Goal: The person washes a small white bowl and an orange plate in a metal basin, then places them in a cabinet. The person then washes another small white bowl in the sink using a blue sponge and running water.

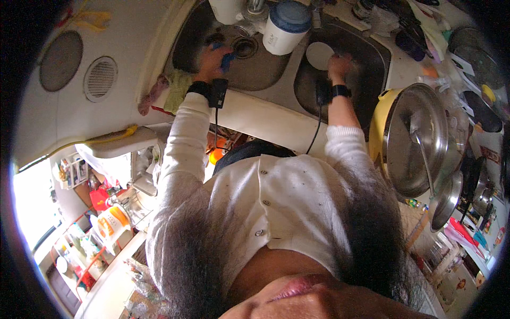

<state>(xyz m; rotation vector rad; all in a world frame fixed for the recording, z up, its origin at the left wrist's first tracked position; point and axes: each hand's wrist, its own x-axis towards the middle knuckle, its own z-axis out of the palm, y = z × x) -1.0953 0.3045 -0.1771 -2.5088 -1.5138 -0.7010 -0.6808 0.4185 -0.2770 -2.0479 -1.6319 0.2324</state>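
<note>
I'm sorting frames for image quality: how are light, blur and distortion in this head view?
Head view: strong fisheye bending with a black rim; blown-out daylight at lower left; glare on the steel lid; the right hand by the white plate is motion-blurred; the left hand on a blue cloth is sharper.

Bright daylight blows out the lower left; fisheye bends edges, rim vignetted black.

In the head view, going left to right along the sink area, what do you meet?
Round vent grille → green cloth → left hand holding something blue → white blue-lidded container → right hand by a white plate → steel pot lid.
</note>
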